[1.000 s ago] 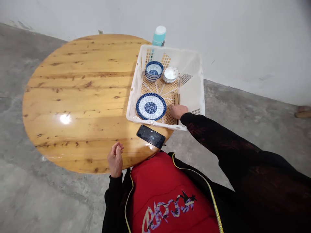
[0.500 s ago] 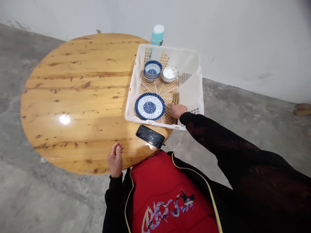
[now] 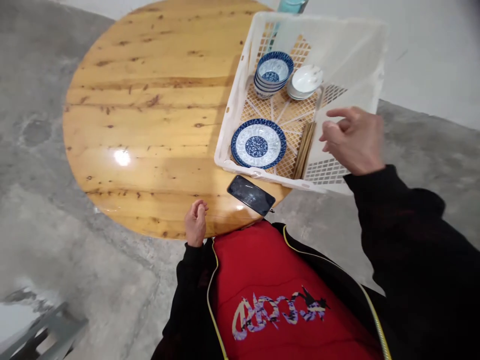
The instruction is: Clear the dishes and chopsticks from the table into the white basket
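My right hand (image 3: 355,137) hangs in the air over the right side of the white plastic basket, its index finger stretched out and the thumb apart from it, with nothing held. Left of it, a bundle of chopsticks (image 3: 304,150) lies along the basket floor. My left hand (image 3: 196,220) rests at the table's near edge, its fingers curled in and the thumb against them; I see nothing in it. Inside the basket (image 3: 227,135) are a blue-and-white plate (image 3: 258,144), a stack of blue-patterned bowls (image 3: 273,74) and a stack of small white dishes (image 3: 305,81).
A dark phone (image 3: 251,194) lies on the round wooden table (image 3: 157,125), in front of the basket. The basket overhangs the table's right side. Behind it stands a turquoise bottle (image 3: 291,6), cut off by the frame. A grey stool-like object (image 3: 56,325) is at lower left.
My right hand has let go of the chopsticks and lifted up to the right. The chopsticks stay in the basket. The view has tilted down; my left hand stays at the table edge.
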The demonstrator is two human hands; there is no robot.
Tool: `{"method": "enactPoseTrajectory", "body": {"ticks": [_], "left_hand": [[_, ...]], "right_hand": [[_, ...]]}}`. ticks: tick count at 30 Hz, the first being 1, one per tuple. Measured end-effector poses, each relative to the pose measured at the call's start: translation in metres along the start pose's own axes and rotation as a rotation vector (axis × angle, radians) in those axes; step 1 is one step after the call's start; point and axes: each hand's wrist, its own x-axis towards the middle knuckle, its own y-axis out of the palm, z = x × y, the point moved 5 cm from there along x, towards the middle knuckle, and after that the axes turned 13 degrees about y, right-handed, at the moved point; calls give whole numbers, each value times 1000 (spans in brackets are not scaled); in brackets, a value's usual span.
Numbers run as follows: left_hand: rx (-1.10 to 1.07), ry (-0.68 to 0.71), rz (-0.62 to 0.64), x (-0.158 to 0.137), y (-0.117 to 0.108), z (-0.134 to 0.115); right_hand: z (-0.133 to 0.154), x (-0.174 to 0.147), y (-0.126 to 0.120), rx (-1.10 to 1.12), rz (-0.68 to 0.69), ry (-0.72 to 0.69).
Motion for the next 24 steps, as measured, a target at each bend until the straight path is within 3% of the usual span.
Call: {"method": "enactPoseTrajectory", "body": {"ticks": [3, 8, 14, 20, 24], "left_hand": [[9, 15, 38, -1, 6, 2], [11, 42, 100, 3, 15, 2], [5, 96, 141, 10, 21, -7], [-21, 85, 152, 10, 26, -9], [48, 153, 197, 1, 25, -18]], "right_hand": [[-10, -33, -16, 379, -204, -61], [-20, -59, -4, 564, -189, -72], [-25, -61, 19, 401, -40, -7], [-22, -67, 47, 120, -36, -44], [-17, -80, 53, 149, -119, -125]]}}
